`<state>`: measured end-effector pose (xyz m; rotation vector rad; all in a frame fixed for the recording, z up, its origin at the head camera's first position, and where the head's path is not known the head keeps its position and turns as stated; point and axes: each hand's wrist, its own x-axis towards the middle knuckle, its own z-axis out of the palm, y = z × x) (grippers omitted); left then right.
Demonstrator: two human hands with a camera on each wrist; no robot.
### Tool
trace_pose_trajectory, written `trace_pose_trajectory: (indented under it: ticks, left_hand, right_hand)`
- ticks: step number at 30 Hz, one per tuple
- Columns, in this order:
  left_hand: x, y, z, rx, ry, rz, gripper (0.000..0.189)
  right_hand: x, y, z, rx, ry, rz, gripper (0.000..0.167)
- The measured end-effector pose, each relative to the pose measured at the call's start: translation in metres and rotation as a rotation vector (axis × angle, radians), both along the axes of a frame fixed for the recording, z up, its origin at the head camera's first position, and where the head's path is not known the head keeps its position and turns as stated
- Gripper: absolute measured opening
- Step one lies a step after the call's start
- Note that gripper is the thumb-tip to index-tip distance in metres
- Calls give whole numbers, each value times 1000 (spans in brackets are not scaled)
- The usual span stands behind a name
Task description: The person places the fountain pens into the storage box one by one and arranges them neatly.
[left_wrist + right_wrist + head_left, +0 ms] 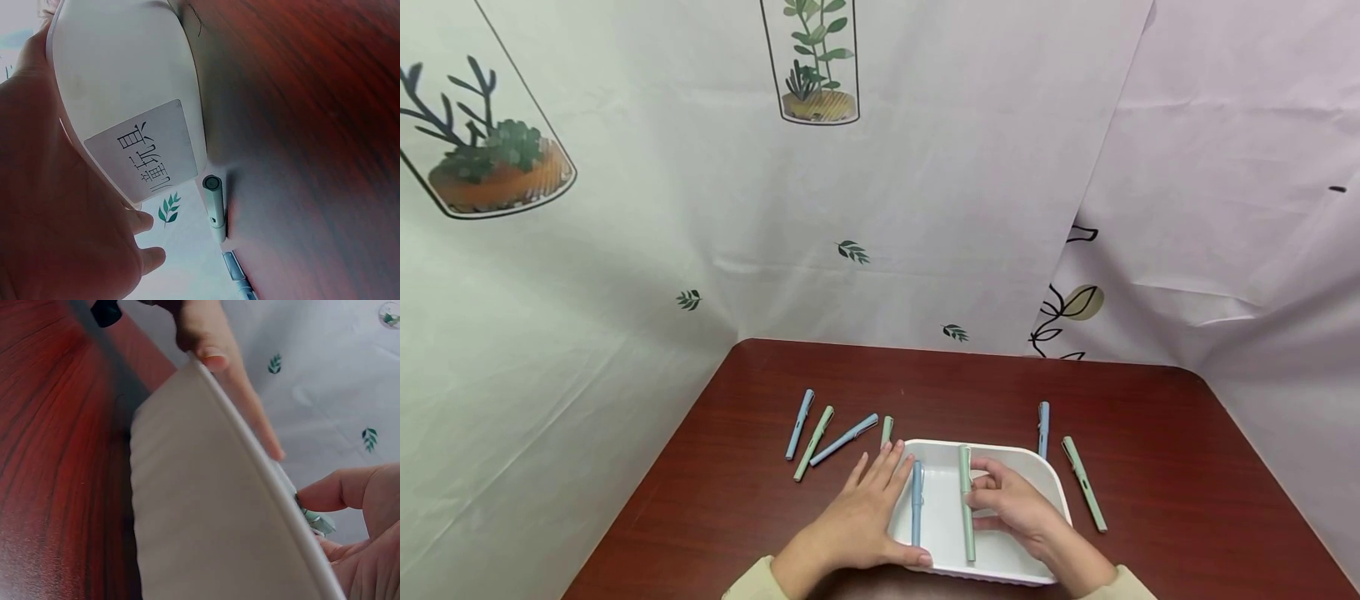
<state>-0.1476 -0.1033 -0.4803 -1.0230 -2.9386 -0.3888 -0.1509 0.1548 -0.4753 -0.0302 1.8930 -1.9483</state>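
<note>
A white plastic tray (940, 521) sits near the table's front edge. My left hand (863, 518) rests along its left side, fingers straight and spread over the rim, thumb on the front edge. Inside, a blue pen (917, 504) lies lengthwise by the left wall. My right hand (1018, 507) pinches a light green pen (967, 533) between thumb and fingers over the middle of the tray. In the right wrist view, the tray wall (194, 487) hides most of that pen.
Left of the tray lie a blue pen (800, 425), a green pen (813, 443), another blue pen (844, 440) and a partly hidden green pen (887, 427). Behind its right side is a blue pen (1043, 429); a green pen (1084, 483) lies further right. Printed cloth (887, 183) surrounds the table.
</note>
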Motion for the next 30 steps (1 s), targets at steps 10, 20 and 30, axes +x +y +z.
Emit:
trace_pose_trajectory:
  ticks: [10, 20, 30]
  left_hand:
    - [0, 2, 1, -19, -17, 2, 122]
    - [1, 1, 4, -14, -47, 20, 123]
    - [0, 1, 2, -8, -34, 13, 123]
  right_hand:
    - [0, -14, -9, 59, 9, -1, 64]
    - [-3, -30, -8, 208, 44, -12, 60]
    - [-6, -44, -5, 309, 30, -11, 56]
